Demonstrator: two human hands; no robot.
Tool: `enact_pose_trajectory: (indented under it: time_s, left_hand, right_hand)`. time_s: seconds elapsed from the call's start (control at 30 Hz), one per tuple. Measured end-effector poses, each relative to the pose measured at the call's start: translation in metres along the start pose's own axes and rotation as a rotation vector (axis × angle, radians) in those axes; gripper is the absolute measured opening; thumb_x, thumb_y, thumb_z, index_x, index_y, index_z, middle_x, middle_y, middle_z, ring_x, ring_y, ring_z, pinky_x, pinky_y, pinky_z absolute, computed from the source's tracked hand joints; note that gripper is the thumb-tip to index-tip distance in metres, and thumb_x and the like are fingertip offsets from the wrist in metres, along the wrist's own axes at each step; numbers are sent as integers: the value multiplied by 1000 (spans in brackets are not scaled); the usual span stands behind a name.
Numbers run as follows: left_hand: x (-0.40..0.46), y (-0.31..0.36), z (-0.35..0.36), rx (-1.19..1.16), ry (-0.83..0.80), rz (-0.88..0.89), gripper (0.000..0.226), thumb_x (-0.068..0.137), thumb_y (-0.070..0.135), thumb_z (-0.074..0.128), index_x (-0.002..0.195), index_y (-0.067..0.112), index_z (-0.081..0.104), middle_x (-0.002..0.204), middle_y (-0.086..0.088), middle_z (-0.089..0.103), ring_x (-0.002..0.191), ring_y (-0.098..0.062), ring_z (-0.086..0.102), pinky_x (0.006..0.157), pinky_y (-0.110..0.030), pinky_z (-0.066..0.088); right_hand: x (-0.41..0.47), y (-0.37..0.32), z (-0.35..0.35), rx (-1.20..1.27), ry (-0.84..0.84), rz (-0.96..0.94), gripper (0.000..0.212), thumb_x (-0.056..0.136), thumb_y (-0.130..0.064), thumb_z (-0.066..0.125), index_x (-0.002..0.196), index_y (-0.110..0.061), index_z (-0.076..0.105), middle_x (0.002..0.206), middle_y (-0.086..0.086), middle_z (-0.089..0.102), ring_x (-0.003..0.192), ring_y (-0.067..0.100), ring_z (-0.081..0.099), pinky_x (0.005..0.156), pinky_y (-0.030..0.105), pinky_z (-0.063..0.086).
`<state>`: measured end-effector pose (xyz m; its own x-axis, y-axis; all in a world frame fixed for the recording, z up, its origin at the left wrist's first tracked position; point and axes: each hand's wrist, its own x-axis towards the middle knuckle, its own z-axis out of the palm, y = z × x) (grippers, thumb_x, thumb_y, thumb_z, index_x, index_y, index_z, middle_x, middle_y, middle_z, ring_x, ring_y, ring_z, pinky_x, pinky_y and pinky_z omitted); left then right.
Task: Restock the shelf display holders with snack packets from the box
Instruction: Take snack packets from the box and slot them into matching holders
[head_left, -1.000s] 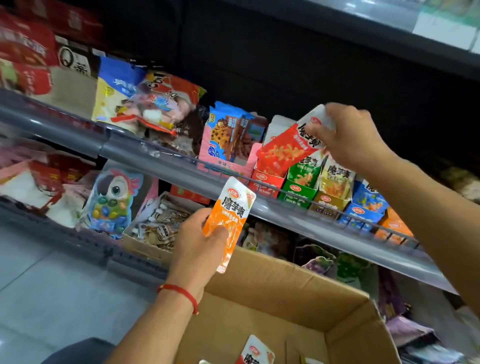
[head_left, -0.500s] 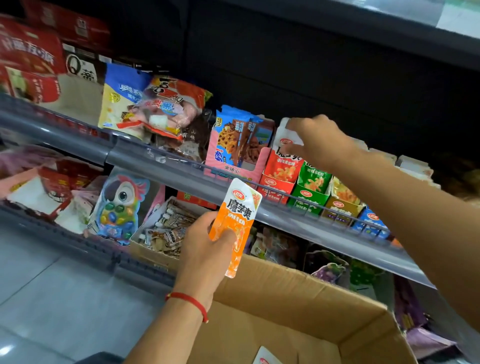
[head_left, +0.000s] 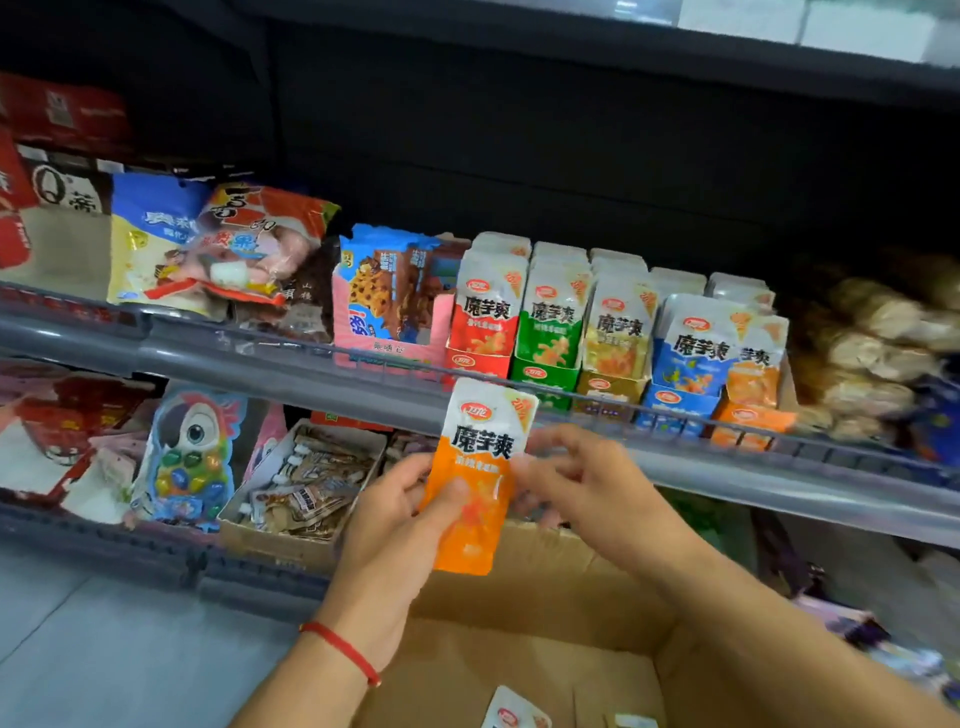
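Note:
My left hand (head_left: 400, 525) holds an orange snack packet (head_left: 480, 478) upright in front of the shelf rail. My right hand (head_left: 582, 478) touches the packet's right edge with its fingertips. On the shelf above stand the display holders in a row: red (head_left: 480, 358), green (head_left: 545, 371), yellow (head_left: 610, 384), blue (head_left: 680, 402) and orange (head_left: 753, 418), each with packets standing in it. The open cardboard box (head_left: 545, 587) sits below my hands, with a loose packet (head_left: 514, 712) on its bottom.
A grey shelf rail (head_left: 311, 364) runs across in front of the holders. A pink cookie box (head_left: 395, 306) stands left of the red holder. Bagged snacks (head_left: 218, 244) fill the left; a parrot candy pack (head_left: 187, 457) and a small carton (head_left: 306, 483) sit on the lower shelf.
My right hand left the red packet in the red holder and came down to the orange packet. My left hand stayed in place with the orange packet.

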<state>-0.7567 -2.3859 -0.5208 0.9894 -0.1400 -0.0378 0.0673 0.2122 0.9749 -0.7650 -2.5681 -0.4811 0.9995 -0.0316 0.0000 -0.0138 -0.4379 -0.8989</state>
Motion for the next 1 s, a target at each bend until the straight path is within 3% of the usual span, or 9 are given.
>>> enact_pose_trajectory:
  time_s: [0.1, 0.17, 0.23, 0.3, 0.4, 0.5, 0.63, 0.73, 1.0]
  left_hand:
    - [-10, -14, 19, 29, -96, -28, 23, 94, 11, 67, 116, 11, 70, 106, -7, 78, 102, -28, 74, 91, -48, 59]
    - [-14, -21, 31, 68, -143, -12, 29, 87, 13, 72, 115, 9, 70, 108, -6, 78, 105, -26, 72, 90, -40, 60]
    - [-12, -22, 43, 141, -146, 31, 34, 84, 18, 75, 117, 14, 68, 109, -3, 77, 105, -22, 72, 85, -31, 59]
    - [-4, -18, 57, 238, -139, 100, 34, 87, 19, 74, 120, 24, 67, 110, -1, 76, 103, -19, 71, 86, -34, 59]
    - [19, 1, 86, 463, -143, 308, 19, 92, 14, 72, 101, 31, 73, 97, 5, 77, 94, -15, 72, 79, -34, 60]
    - [42, 29, 130, 681, -228, 491, 21, 91, 13, 73, 87, 33, 75, 86, 16, 75, 87, -4, 70, 78, -28, 56]
    - [63, 78, 202, 742, -277, 663, 20, 91, 15, 73, 89, 35, 72, 81, 19, 74, 80, 5, 70, 73, -14, 52]
    - [83, 114, 249, 785, -274, 822, 16, 87, 20, 75, 86, 35, 74, 79, 14, 76, 78, 2, 71, 75, -21, 56]
    - [138, 137, 314, 1022, -220, 870, 12, 86, 13, 77, 90, 25, 78, 78, 14, 72, 70, 4, 67, 73, -5, 50]
  right_hand:
    - [-25, 31, -11, 36, 3, -98, 6, 94, -17, 72, 93, -11, 71, 83, 12, 76, 72, 23, 71, 64, 27, 55]
    - [-34, 48, -24, 37, 82, -134, 2, 94, -14, 72, 92, -13, 73, 83, 9, 75, 78, 27, 70, 69, 32, 57]
    - [-37, 61, -40, -8, 114, -155, 4, 95, -15, 72, 93, -18, 74, 82, 3, 75, 77, 22, 70, 71, 34, 58]
    - [-37, 73, -56, -129, 131, -168, 4, 94, -20, 74, 91, -23, 73, 79, -7, 73, 74, 10, 68, 70, 25, 55]
    - [-39, 83, -82, -237, 179, -202, 5, 92, -26, 75, 88, -25, 73, 75, -16, 70, 73, 0, 65, 66, 14, 47]
    - [-42, 85, -121, -276, 264, -236, 5, 92, -31, 74, 89, -26, 74, 79, -16, 72, 78, 0, 67, 69, 17, 52]
    - [-53, 91, -178, -19, 590, -217, 7, 93, -33, 71, 97, -28, 75, 87, -14, 75, 83, 3, 70, 76, 21, 54]
    - [-58, 103, -201, 132, 841, -138, 8, 97, -32, 66, 100, -27, 72, 86, -6, 76, 84, 13, 74, 81, 37, 58]
    - [-57, 110, -218, 141, 927, 8, 15, 95, -19, 60, 102, -30, 67, 76, -2, 75, 75, 14, 72, 72, 33, 55]
